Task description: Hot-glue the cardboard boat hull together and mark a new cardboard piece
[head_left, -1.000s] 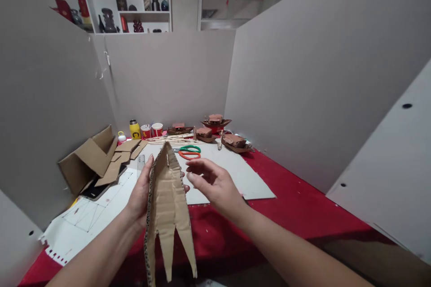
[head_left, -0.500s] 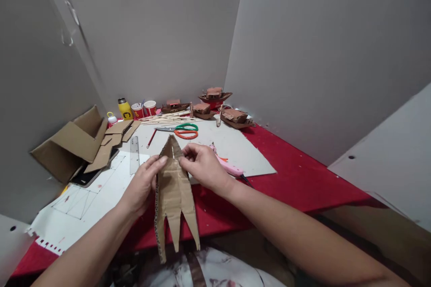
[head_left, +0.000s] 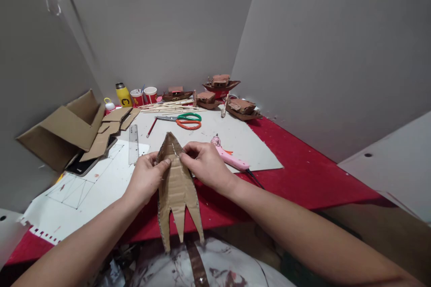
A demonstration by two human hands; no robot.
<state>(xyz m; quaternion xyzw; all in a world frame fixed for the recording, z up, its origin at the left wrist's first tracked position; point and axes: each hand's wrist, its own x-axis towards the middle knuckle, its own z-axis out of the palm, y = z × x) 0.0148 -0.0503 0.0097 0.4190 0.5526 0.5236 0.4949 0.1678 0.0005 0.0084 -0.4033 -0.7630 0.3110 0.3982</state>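
Between my two hands is a brown cardboard boat hull piece [head_left: 177, 184], its folded pointed end facing away from me and several long cut points hanging toward my lap. My left hand [head_left: 148, 175] grips its left side, thumb pressed on the inner face. With thumb and fingers, my right hand [head_left: 205, 163] pinches the right side near the pointed end. A pale line of glue or a gap runs down the fold there. Some of my fingers are hidden behind the cardboard. Just beyond my right hand lies a pink glue gun [head_left: 232, 158].
Scissors [head_left: 188, 120], a red pencil [head_left: 151, 128] and a clear ruler [head_left: 134, 143] lie ahead. Cardboard model boats [head_left: 220, 83] and thin wooden sticks [head_left: 168, 106] stand farther back. To the left are an open cardboard box [head_left: 67, 130] and a drawn paper sheet [head_left: 77, 197].
The cardboard piece has tilted and its sides have opened a little wider in my hands. My view has shifted slightly, so more of the glue gun shows.
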